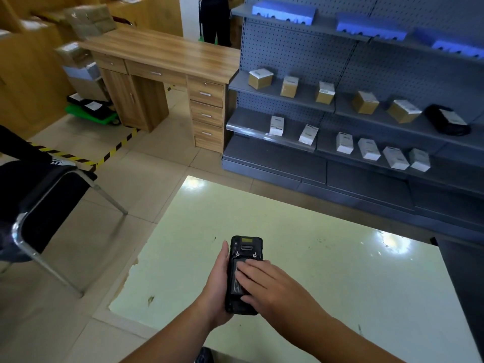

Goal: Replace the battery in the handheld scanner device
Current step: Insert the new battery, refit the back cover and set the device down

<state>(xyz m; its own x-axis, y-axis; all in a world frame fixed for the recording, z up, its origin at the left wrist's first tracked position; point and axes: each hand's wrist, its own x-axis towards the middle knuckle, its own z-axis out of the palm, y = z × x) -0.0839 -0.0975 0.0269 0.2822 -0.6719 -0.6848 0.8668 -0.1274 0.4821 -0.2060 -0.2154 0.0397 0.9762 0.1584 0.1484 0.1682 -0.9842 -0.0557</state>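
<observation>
1. While my left hand [218, 286] cups the handheld scanner [245, 275] from the left edge and underneath, its fingers are curled around the body and the thumb lies straight along the side.
2. My right hand [272, 286] lies flat across the scanner's open back, fingers spread slightly and pressing down on the battery [238, 280] seated in its bay (the printed label shows only between my fingers).
3. I see the scanner back-side up, top end pointing away from me, with two small screws or latches and a yellowish window exposed above the battery.
4. I hold it just above the pale green table [327, 260], near the table's front-left part; whether it touches the surface I cannot tell.
5. Left of the table stands a black chair [39, 205] with metal legs.
6. Beyond the table are grey shelves [293, 53] carrying small boxes, and a wooden desk [162, 51] beside them.
</observation>
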